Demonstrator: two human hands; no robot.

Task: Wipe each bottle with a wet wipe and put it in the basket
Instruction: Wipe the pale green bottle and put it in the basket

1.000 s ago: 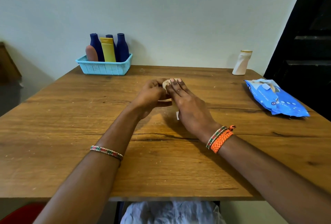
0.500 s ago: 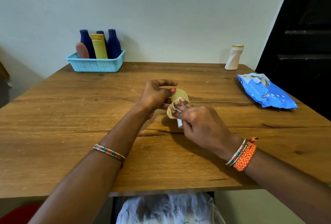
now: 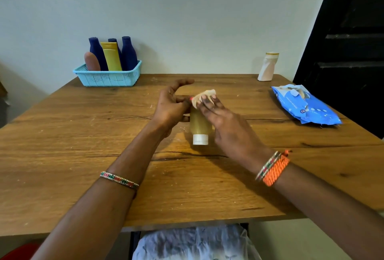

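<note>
Mid-task: 5 items stand in the blue basket (image 3: 108, 77) at the far left of the surface (image 3: 62, 145) — 3 dark blue bottles (image 3: 128, 54), 1 yellow tube (image 3: 112, 56), 1 brownish-pink bottle (image 3: 91, 61), all upright or leaning against each other, presumably wiped. I'm on what looks like item 6: a tan tube (image 3: 200, 123) with a white cap (image 3: 200, 139), held over the middle of the surface, cap end pointing toward me. My left hand (image 3: 170, 108) grips it from the left side, thumb and lower fingers curled on it, index finger lifted free and stretched out. My right hand (image 3: 224, 122) presses a beige wipe (image 3: 204, 96) onto the far end of the tube, fingers (image 3: 207, 106) fairly straight on top of the wipe. Wipe covers only the far end, so I judge wiping unfinished. Left to do: finish this tube, drop it in the basket, then the white bottle (image 3: 268, 67) standing alone at the far right edge, well apart from the basket. Blue wipes pack (image 3: 305, 106) lies at right, flap open, contents not visible.
</note>
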